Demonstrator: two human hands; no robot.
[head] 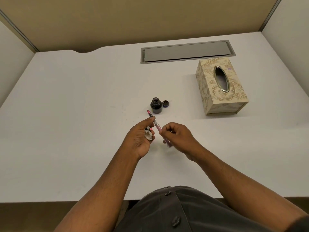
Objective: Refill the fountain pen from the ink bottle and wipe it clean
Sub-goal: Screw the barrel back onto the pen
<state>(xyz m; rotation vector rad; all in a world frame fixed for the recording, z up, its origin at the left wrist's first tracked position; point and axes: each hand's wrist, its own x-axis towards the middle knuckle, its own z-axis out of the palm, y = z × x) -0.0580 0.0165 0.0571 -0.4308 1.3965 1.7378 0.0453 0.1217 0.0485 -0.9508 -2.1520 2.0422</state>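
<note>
Dark ink fills the uncapped bottle [156, 106], its cap [165, 103] set beside it, while a pen [157, 126] is gripped by the left hand [142, 136], which also clutches a tissue [148, 135], and the right hand [175, 134].

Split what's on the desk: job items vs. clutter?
Job:
- pen, held by left hand and right hand
- ink bottle, open
- cap, beside the bottle
- tissue, crumpled in left hand
- tissue box

Clutter:
- cable hatch in the desk
</note>
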